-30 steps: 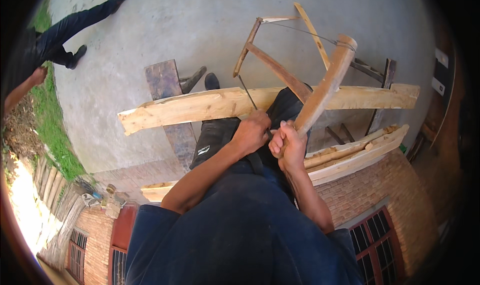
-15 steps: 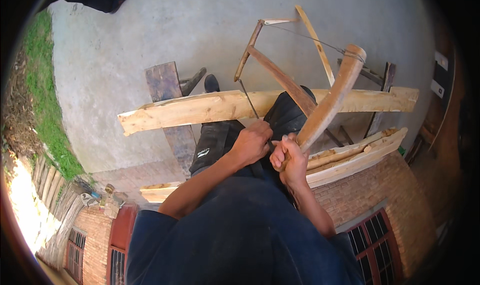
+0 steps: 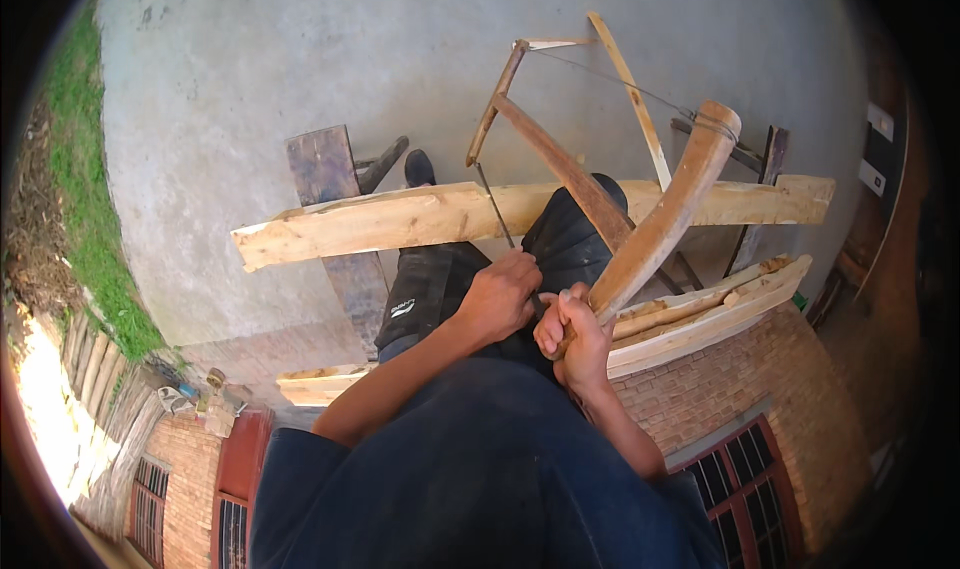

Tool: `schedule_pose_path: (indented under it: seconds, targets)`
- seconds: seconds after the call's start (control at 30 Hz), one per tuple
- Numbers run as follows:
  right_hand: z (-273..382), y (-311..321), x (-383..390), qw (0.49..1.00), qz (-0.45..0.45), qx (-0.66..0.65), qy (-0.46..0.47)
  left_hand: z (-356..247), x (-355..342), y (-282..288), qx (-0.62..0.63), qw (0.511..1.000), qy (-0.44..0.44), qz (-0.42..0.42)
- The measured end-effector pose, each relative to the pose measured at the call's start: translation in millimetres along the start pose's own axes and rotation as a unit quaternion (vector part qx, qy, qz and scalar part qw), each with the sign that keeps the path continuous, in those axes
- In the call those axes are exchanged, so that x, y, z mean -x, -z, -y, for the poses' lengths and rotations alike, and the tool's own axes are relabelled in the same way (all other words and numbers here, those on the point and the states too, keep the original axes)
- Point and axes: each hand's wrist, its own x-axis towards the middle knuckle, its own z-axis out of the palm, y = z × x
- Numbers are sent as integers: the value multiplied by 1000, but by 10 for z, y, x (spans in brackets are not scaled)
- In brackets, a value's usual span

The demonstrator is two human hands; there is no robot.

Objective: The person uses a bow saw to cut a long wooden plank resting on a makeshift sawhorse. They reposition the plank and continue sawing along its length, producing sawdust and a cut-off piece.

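Holding the brown wooden frame saw (image 3: 560, 161) steady should matter most; it slants over the long pale plank (image 3: 370, 224) mid-frame. Your right grip (image 3: 577, 334) wraps the foot of its curved handle, and your left grip (image 3: 500, 294) is closed around its thin dark metal blade (image 3: 494, 201): mind any teeth there, and press your dark-trousered right knee (image 3: 562, 231) down on the plank. The worn brown board surface (image 3: 320, 159), left of centre, bears it. Grey concrete floor (image 3: 270, 59) fills the upper frame; green grass (image 3: 80, 199) borders far left; a brick wall (image 3: 820, 399) stands lower right.
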Motion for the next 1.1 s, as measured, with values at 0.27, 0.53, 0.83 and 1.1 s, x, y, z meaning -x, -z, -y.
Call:
schedule_pose_path:
  seconds: [0.27,0.53,0.83,1.1]
  targets:
    - [-153,-135,-410,1000,-5,-5,0,334,-57,-53,-6,995,87,39]
    - [-178,-142,-384,1000,-12,-13,4,311,-60,-10,-22,994,90,53]
    - [-95,-203,-83,1000,-10,6,-14,156,4,36,-8,998,63,3]
    - [-101,-264,-22,1000,1,-10,8,105,80,115,-12,998,49,24]
